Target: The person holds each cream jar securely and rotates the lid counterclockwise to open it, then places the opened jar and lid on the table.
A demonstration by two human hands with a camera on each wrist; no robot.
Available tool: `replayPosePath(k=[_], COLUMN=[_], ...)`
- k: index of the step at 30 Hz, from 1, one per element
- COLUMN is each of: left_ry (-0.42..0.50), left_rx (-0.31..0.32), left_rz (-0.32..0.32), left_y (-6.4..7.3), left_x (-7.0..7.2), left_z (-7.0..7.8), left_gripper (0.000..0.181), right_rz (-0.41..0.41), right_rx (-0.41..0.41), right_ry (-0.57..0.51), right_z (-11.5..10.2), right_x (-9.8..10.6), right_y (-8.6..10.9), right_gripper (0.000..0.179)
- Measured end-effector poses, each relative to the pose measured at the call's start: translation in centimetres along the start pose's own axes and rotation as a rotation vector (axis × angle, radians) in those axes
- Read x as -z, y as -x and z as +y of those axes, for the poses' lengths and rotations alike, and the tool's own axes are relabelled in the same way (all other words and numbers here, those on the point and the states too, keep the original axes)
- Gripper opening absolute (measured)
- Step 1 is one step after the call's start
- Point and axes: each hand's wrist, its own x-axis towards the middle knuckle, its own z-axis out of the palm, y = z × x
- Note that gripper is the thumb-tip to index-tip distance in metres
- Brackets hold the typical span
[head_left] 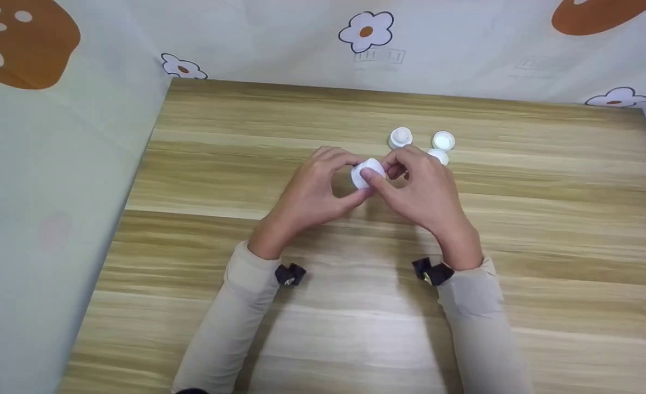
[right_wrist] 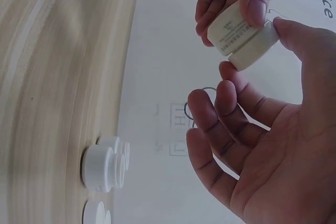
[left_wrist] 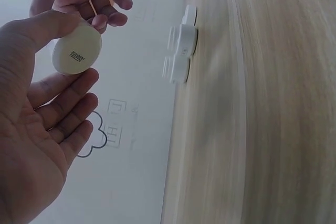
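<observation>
A small white jar [head_left: 362, 176] is held above the table between both hands. My left hand [head_left: 318, 189] grips the jar's body between thumb and fingers. My right hand [head_left: 425, 189] pinches the lid [right_wrist: 254, 46] with thumb and index finger, its other fingers loosely curled. The lid sits on the jar, a thin seam between them in the right wrist view. Printed text shows on the jar's side there, and a stamped code marks its base [left_wrist: 76, 55] in the left wrist view.
Beyond the right hand, an uncapped white jar [head_left: 401, 137] stands on the wood-grain table [head_left: 552, 246]. A loose white lid [head_left: 443, 141] lies beside it. Another round white piece [head_left: 438, 157] is partly hidden by the right hand. A patterned sheet [head_left: 279, 38] rises behind the table.
</observation>
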Motion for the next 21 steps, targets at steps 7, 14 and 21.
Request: replayPosePath(k=[7,14,21], left_ry=[0.002,0.0,-0.01], left_rx=[0.015,0.021,0.012], left_rz=[-0.016,-0.015,-0.019], left_y=[-0.01,-0.03,0.0], left_x=[0.08,0.12,0.11], left_z=[-0.13,-0.12,0.04], left_gripper=[0.043,0.043,0.043], right_rz=[-0.024,-0.034,-0.004], right_rx=[0.027,0.013,-0.057], right_ry=[-0.01,-0.036,-0.022], right_z=[-0.1,-0.05,0.17], right_x=[0.07,0.3,0.5], right_y=[0.03,-0.04,-0.07], right_gripper=[0.034,0.037,0.045])
